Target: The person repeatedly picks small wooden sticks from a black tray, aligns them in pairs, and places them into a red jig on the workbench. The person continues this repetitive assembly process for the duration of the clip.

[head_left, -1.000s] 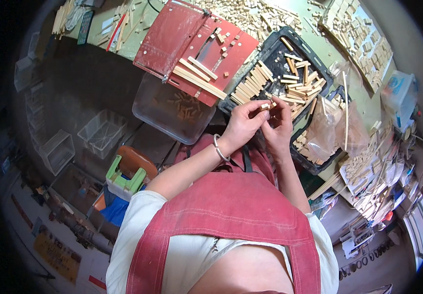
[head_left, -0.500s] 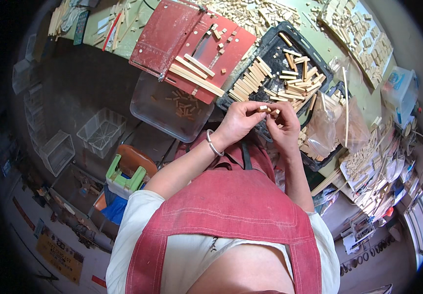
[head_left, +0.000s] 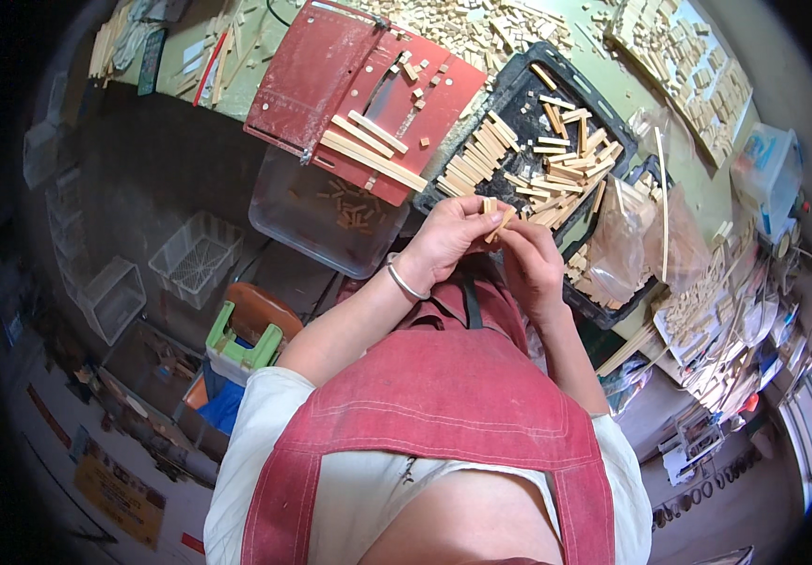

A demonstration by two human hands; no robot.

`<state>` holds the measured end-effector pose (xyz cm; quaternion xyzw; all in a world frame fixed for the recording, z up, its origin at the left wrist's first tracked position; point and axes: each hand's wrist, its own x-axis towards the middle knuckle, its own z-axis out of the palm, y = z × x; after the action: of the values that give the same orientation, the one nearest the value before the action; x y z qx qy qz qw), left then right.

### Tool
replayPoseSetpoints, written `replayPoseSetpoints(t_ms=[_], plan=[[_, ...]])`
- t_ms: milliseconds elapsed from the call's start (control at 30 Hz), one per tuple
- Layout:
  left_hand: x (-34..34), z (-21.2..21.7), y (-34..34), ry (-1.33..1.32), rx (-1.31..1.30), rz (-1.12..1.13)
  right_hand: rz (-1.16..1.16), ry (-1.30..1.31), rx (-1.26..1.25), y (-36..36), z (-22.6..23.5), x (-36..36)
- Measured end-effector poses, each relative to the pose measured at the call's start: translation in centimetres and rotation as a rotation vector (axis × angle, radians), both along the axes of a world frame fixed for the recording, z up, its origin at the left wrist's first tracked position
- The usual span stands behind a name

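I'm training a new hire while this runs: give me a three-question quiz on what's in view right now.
1. True or false: both hands hold small wooden pieces together above the black tray.
2. What lies in the clear plastic tub? A) short wooden bits B) screws C) water
3. Which wrist wears a bracelet?

Key: 1 true, the left hand and right hand meet on them. 2 A. 3 left.

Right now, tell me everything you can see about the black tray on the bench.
The black tray looks like dark plastic with raised walls, sitting skewed on the green bench. It holds pale wooden sticks, some lined in a neat row, others loose. A red board lies beside it; both hands work just in front.
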<state>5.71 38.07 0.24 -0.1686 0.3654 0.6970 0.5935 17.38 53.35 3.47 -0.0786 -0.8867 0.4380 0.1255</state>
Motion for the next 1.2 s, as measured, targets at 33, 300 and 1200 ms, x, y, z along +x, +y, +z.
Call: replayPoseSetpoints(t_ms=[33,300,1200], plan=[[-0.2,0.2,0.0,0.066,0.020,-0.008,-0.090,-0.041,-0.107,-0.3,0.1,0.4],[-0.3,2.2,0.5,0.024,0.014,0.062,-0.654,-0.158,-1.287,-0.5,0.7,0.1],[3.4,2.2,1.4,0.060,-0.245,0.292,-0.275,-0.160,0.074,-3.7,-1.0,0.3]])
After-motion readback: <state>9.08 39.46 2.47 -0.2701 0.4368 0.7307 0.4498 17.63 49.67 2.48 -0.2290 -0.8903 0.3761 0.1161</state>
